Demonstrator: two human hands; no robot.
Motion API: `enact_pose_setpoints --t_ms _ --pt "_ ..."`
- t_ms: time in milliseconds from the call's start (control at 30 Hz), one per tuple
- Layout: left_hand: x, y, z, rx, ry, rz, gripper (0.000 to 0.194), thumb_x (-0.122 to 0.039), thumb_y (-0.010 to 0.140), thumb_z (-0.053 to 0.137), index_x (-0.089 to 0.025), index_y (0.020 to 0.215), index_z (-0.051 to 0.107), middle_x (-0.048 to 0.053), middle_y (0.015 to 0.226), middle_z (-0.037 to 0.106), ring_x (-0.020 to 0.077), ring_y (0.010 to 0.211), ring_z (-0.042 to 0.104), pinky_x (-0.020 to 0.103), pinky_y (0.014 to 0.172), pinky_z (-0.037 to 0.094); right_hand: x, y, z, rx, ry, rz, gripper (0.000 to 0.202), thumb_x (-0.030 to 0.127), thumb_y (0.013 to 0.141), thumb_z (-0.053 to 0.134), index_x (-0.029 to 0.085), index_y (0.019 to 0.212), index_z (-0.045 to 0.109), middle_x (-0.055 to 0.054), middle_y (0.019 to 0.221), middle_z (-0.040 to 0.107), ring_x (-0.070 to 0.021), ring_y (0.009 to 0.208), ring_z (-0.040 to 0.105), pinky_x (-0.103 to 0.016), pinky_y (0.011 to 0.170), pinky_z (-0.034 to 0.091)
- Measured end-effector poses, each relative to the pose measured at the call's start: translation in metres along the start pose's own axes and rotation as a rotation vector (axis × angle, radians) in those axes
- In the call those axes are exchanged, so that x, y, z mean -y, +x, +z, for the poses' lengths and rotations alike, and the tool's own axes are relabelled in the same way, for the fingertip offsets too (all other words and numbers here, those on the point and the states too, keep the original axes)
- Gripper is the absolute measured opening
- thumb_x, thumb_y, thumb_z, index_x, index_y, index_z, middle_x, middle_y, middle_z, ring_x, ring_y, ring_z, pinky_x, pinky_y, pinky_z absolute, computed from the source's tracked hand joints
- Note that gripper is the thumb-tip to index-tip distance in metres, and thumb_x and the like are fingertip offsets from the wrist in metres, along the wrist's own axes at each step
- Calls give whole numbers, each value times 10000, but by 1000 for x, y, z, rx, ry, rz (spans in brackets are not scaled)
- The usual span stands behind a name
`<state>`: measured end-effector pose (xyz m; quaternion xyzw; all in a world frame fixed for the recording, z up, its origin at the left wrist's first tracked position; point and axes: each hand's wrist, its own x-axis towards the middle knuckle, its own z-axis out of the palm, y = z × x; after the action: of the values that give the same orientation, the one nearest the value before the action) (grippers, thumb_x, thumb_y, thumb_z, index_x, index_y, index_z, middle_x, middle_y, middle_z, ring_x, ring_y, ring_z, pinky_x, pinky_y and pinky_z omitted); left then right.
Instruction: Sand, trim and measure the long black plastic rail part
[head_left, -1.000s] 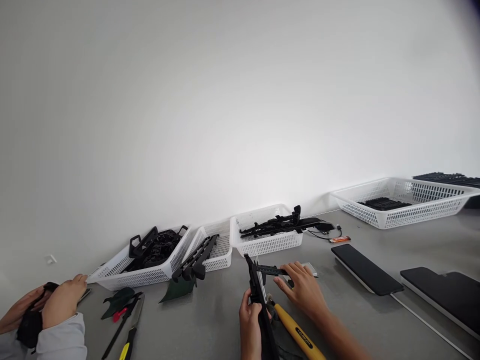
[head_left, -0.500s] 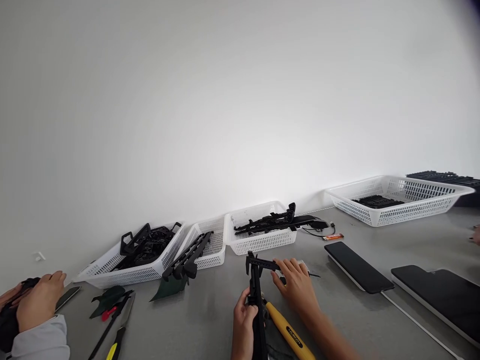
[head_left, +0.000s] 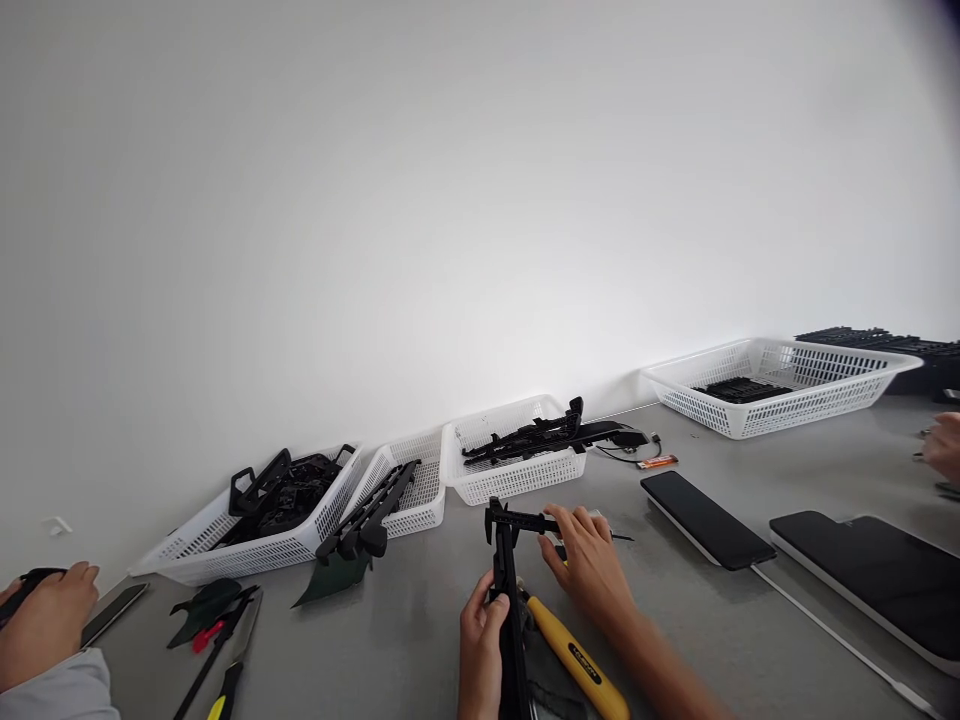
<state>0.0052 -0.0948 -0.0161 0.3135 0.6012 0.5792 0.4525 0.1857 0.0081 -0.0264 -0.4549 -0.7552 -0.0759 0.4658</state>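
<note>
My left hand (head_left: pixel 481 640) is closed around a long black plastic part (head_left: pixel 510 625), which stands up from the lower edge of the view. In my right hand (head_left: pixel 589 560) is a black caliper (head_left: pixel 525 520), its beam lying level. The caliper's jaws are at the top end of the plastic part; whether they touch it on both sides I cannot tell. Beneath my hands, a tool with a yellow handle (head_left: pixel 577 655) lies on the grey table, its head partly hidden behind the part and my left hand.
White baskets (head_left: pixel 517 488) with black parts line the wall, another basket (head_left: pixel 810 415) stands back right. Two black-topped devices (head_left: pixel 709 520) lie at right, a white cable (head_left: pixel 832 640) between. A knife (head_left: pixel 236 660) lies left. Other people's hands (head_left: pixel 52 625) show at both edges.
The view has shifted slightly, so the baskets sit a little further left and higher on the right. My hands keep hold of the caliper and the plastic part. A hand at the right edge shows more.
</note>
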Motion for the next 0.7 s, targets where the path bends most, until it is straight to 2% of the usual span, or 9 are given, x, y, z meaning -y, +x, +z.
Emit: enact_pose_setpoints --t_ms 67,200,367,433,500,600,700 --pt "2 2 -2 -5 3 -11 715 -604 736 820 -198 1322 760 136 1547 662 411 1486 555 375 1080 573 -1 0 0 -7 1 -23 254 315 1119 486 219 1289 648 -77 1057 734 -257 962 596 -396 879 363" --pt "3 4 -5 -10 -12 -10 695 -567 762 816 -190 1342 753 144 1540 668 411 1464 579 391 1080 576 -5 1 -3 -27 15 -73 258 348 1143 481 247 1314 645 -60 1051 723 -243 960 589 -389 880 342" --pt "-4 2 -7 53 -33 2 657 -554 754 847 -175 1288 796 151 1489 704 400 1427 616 375 1084 572 -9 3 -10 -39 48 -94 268 369 1156 468 262 1298 669 -51 1031 704 -232 958 577 -386 900 327" --pt "-8 0 -9 84 -33 -2 680 -567 758 852 -172 1309 795 153 1452 728 392 1361 667 362 1024 600 -10 4 -11 -37 56 -91 269 380 1153 478 263 1286 680 -51 1036 701 -231 969 576 -388 910 325" --pt "-10 -1 -11 101 -28 -26 750 -598 762 846 -163 1369 769 161 1382 763 378 1205 750 354 882 637 -10 4 -13 -36 63 -87 277 395 1153 480 265 1287 685 -51 1039 699 -230 972 574 -390 916 323" --pt "-11 -3 -13 115 -20 -45 801 -622 758 845 -149 1399 753 169 1267 806 343 985 803 331 700 619 -10 4 -13 -26 70 -85 293 410 1156 473 267 1296 687 -50 1033 699 -227 961 571 -390 917 321" --pt "-10 -2 -12 142 -37 -29 747 -603 757 851 -156 1351 783 170 1275 806 369 1056 794 349 748 626 -10 4 -13 -12 61 -82 298 410 1158 469 270 1298 692 -50 1028 703 -225 960 575 -392 921 324"
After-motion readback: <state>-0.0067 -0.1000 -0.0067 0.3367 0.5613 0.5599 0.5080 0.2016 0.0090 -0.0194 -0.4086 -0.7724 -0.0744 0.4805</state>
